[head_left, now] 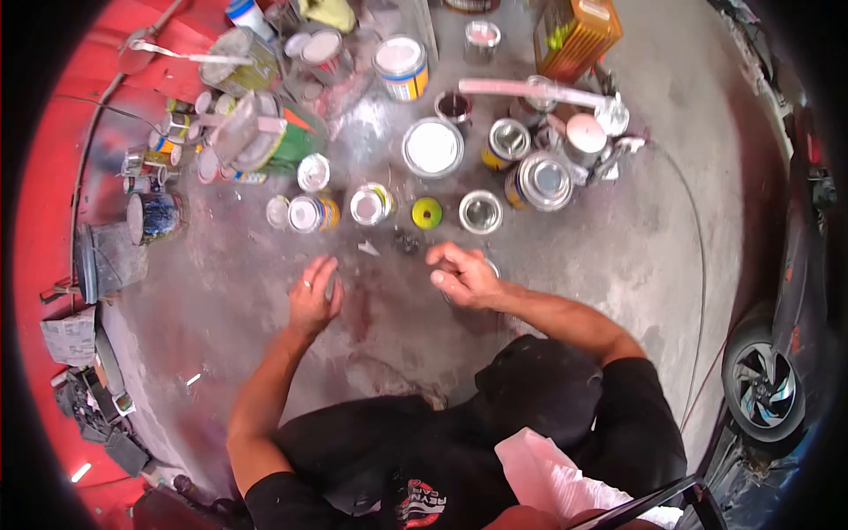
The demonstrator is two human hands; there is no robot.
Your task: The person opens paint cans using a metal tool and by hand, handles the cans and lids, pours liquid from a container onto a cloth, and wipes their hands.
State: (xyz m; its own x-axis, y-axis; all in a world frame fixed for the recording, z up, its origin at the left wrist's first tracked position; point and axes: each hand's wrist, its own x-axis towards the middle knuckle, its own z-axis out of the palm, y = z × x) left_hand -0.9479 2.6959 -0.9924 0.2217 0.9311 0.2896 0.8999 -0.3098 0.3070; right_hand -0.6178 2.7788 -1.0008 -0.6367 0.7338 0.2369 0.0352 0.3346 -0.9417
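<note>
My left hand, a ring on one finger, is held over the concrete floor with its fingers loosely bent and apart, holding nothing. Across from it my right hand has curled fingers with the thumb apart, and nothing shows in its grasp. A round rim, mostly hidden, peeks out beside that hand. Just beyond my hands are a dark crumpled bit, a yellow-green round piece, an open metal tin, a paint can and another can with a blue and yellow label.
Farther out stand a large white-topped can, a big closed can, a pink-coated stick and an orange rectangular tin. More cans crowd the left. A cable and a car wheel lie right.
</note>
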